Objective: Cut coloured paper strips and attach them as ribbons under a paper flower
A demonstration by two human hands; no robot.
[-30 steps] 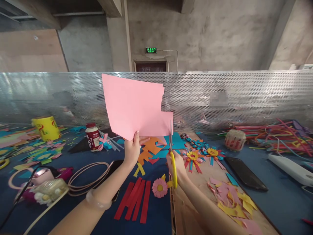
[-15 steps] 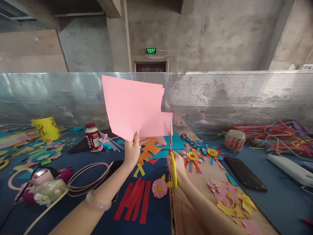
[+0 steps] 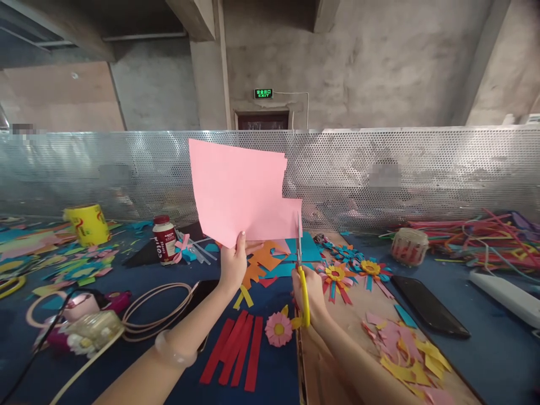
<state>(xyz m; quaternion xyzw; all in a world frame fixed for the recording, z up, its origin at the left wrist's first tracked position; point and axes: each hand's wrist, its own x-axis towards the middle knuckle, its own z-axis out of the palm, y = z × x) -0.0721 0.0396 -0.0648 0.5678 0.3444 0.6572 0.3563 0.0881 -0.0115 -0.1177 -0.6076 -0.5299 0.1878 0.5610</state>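
Note:
My left hand pinches the lower edge of a pink paper sheet, thumb in front, holding it up above the table. The sheet has a stepped notch cut from its right side. In my right hand are yellow-handled scissors, blades pointing up at the sheet's lower right edge. The blades look nearly closed, close to the paper's right border. Below lie several red paper strips and a pink paper flower with a yellow centre.
Orange paper pieces and blue paper lie behind my hands. To the right are paper flowers, a black phone, scraps and a glass jar. A bottle, yellow roll and coiled cable sit left.
The whole view has shifted, so everything appears slightly farther right and lower. Both hands keep their hold on the pink sheet and scissors; the blades remain at the sheet's right edge.

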